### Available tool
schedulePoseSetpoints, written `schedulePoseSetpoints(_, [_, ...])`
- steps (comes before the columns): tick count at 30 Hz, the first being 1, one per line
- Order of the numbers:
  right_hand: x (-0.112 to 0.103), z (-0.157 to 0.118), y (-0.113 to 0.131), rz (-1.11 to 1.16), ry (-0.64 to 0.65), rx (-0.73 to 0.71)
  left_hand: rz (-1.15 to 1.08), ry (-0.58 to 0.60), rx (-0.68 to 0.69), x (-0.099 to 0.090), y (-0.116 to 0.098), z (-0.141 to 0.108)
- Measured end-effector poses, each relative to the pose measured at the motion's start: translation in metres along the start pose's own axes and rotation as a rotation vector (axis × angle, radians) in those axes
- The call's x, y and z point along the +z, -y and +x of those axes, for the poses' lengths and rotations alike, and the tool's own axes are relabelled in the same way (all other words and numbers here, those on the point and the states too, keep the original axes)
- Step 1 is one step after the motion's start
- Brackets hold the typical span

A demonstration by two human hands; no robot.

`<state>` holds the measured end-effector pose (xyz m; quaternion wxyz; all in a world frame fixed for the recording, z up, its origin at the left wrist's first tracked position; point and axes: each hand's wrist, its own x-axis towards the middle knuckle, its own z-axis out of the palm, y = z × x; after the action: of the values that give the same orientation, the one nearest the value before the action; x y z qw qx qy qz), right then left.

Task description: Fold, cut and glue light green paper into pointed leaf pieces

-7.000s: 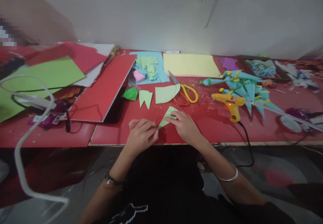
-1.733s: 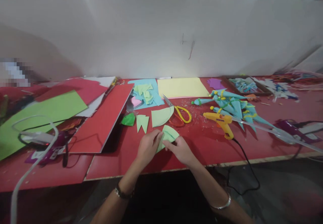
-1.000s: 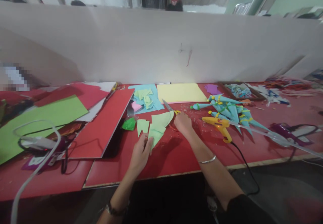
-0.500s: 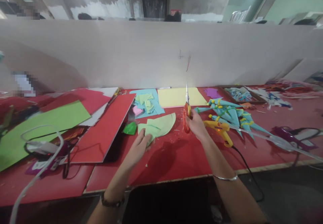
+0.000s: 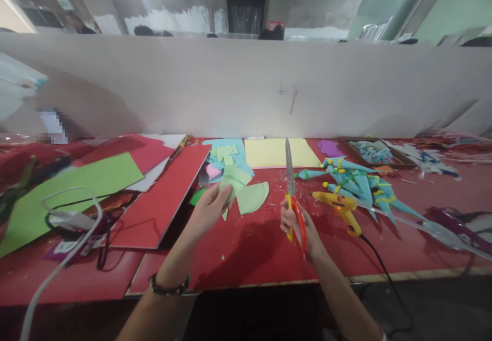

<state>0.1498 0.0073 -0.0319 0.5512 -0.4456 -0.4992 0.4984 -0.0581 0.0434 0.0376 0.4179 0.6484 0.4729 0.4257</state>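
Pale green paper scraps (image 5: 237, 176) are pinched between the thumb and fingers of my left hand (image 5: 210, 205), raised a little above the red table. Just right of them a pale green paper fan shape (image 5: 252, 198) lies flat on the tabletop. My right hand (image 5: 303, 228) grips scissors (image 5: 290, 177) by their red and yellow handles, blades pointing up and away from me and looking closed. Behind my left hand, more light green scraps (image 5: 225, 153) rest on a blue sheet (image 5: 238, 146), near a pink piece (image 5: 212, 170). A bright green bit (image 5: 198, 196) is partly hidden by my left hand.
A yellow glue gun (image 5: 338, 205) lies right of my right hand, its black cord running off the front edge. Behind it are blue paper cones (image 5: 353, 182) and a tray (image 5: 403, 162) of scraps. Left stands a tilted red board (image 5: 161, 197); a white partition (image 5: 192, 85) borders the back.
My left hand has lifted pale green scraps off the table, leaving the fan-shaped piece behind. My right hand has turned and come nearer with the scissors. The view has shifted slightly.
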Motion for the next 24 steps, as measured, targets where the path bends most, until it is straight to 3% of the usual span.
schedulePoseSetpoints(8, [-0.007,-0.018,0.001,-0.128,0.182,-0.128,-0.014,0.074,0.042,-0.001,-0.024,0.01])
schedulePoseSetpoints(15, [-0.006,-0.027,0.019,-0.377,0.197,-0.105,-0.139,-0.16,0.15,0.006,-0.03,0.014])
schedulePoseSetpoints(21, [-0.004,-0.026,0.025,-0.796,0.141,-0.145,-0.128,-0.161,0.121,0.009,-0.034,0.016])
schedulePoseSetpoints(24, [-0.003,-0.026,0.026,-0.869,0.146,-0.15,-0.096,-0.143,0.131,0.009,-0.035,0.015])
